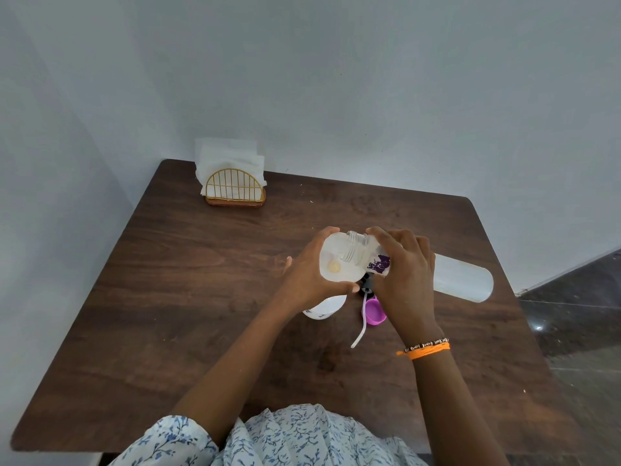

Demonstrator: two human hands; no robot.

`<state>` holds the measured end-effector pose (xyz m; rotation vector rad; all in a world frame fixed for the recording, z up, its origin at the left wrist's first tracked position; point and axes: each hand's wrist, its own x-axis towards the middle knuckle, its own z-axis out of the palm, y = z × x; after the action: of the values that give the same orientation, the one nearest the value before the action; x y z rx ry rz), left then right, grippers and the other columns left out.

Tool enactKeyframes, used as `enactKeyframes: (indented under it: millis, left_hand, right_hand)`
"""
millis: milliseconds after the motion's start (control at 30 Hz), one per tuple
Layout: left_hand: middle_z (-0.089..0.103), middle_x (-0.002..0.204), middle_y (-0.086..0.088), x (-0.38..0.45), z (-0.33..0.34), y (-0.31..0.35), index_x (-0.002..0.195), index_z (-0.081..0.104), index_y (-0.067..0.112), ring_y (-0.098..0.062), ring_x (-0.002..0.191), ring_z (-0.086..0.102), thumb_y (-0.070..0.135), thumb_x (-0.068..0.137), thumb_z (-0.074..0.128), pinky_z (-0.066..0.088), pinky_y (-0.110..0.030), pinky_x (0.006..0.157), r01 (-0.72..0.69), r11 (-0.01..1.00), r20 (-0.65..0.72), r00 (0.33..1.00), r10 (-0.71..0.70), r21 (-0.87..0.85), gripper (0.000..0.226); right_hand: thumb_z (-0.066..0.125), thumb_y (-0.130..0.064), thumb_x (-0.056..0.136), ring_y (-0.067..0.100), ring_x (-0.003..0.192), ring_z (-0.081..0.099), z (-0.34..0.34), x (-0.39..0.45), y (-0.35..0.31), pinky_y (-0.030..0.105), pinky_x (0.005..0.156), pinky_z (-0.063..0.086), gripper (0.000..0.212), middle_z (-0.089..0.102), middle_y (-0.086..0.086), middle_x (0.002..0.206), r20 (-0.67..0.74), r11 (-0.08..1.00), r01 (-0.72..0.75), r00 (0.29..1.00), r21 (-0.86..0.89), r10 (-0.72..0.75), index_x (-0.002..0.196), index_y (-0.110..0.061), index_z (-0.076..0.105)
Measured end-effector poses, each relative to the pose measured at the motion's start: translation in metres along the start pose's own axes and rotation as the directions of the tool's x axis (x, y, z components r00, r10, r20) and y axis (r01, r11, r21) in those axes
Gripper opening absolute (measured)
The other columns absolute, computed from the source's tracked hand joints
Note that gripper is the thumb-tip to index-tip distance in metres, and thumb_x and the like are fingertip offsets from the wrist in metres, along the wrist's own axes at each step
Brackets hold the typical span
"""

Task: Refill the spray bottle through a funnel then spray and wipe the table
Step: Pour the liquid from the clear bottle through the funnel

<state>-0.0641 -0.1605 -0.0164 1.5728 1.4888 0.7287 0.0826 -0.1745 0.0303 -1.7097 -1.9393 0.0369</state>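
Spray bottle [324, 309] stands mid-table under the funnel [336, 260], left hand [309, 274] fingers wrapped round funnel rim, right hand [408, 274] fingers clamped on tilted refill bottle [460, 279], mouth over funnel.

Tilted refill bottle [460, 279] over funnel [336, 260]

Dark wood desk [174, 297]: napkin holder [234, 191] set at far left corner; purple cap [373, 310] and tubed sprayer head [360, 327] laid mid-desk.
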Motion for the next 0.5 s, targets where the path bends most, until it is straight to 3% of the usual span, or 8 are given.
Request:
enactKeyframes:
  millis: [500]
  left_hand:
    - [0.034,0.141,0.019,-0.0018,-0.0006,0.0019,0.131,0.021,0.045,-0.011,0.128,0.037,0.046,0.061,0.078,0.021,-0.057,0.111,-0.014,1.000,-0.012,1.000,0.014,0.012,0.091]
  right_hand:
    - [0.066,0.013,0.063,0.028,0.106,0.045,-0.0045,-0.0016,-0.0022,0.035,0.087,0.036,0.063,0.059,0.007,0.109,0.013,1.000,-0.012,1.000,-0.001,0.012,0.118,-0.018,0.060]
